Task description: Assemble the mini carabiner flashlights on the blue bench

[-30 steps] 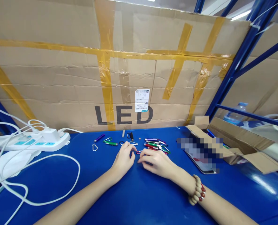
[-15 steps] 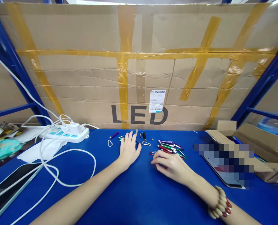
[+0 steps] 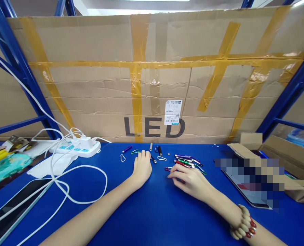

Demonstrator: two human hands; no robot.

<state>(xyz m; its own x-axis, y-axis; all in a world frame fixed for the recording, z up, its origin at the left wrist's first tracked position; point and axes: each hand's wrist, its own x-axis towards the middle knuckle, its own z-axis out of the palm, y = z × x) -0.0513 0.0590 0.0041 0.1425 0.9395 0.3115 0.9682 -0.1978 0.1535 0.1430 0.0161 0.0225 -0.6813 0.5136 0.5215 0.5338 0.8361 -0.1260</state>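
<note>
One open brown cardboard box [image 3: 290, 150], well right of the right hand [image 3: 190, 179]: holds a blue object [image 3: 263, 154], other contents partly pixelated. One bluish clear plastic container [image 3: 299, 136], beyond the box, cut off by the view's edge. One thin flat phone [image 3: 244, 192], between right hand and box, largely pixelated. Right hand: fingers loosely curled at a red metal carabiner [image 3: 167, 168], partly covered; whether grasped, cannot tell. Just beyond its knuckles: a pile of slim purple, green and red metal tubes [image 3: 184, 160] with clips. Left hand [image 3: 143, 168]: fingers bent downward, fingertips hidden; whether clenched on anything, cannot tell. Just right of it: a dark piece with silver tip [image 3: 155, 161], partly covered. Beyond and left of it: a slim purple metal tube [image 3: 127, 149], a silver metal carabiner [image 3: 122, 158]. Under both hands: a glossy blue tabletop [image 3: 146, 218]. Behind: a tall taped brown cardboard panel [image 3: 110, 99] lettered "LED", flanked by blue metal rack posts [image 3: 30, 78].
</note>
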